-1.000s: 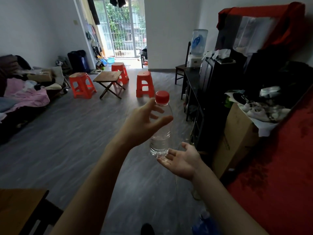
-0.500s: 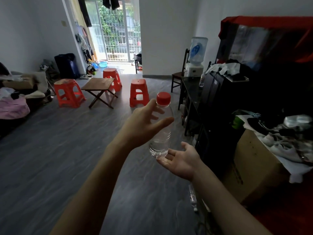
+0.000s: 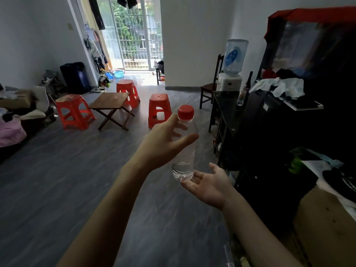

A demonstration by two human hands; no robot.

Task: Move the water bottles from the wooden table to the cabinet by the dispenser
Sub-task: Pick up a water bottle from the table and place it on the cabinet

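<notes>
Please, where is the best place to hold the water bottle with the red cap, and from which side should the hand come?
Grip the water bottle round its clear middle, coming from the side, as the left hand does now. It stands upright, and its round body probably suits fingers and thumb. The red cap looks too small. The open right hand can support the base.

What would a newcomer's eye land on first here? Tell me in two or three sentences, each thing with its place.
First the clear water bottle with its red cap, upright at centre frame: the left hand grips its side and the open right hand sits under its base. Next, three red stools ring a small wooden table at mid-left. At right, the water dispenser stands past the dark cabinet, where another bottle already stands.
</notes>
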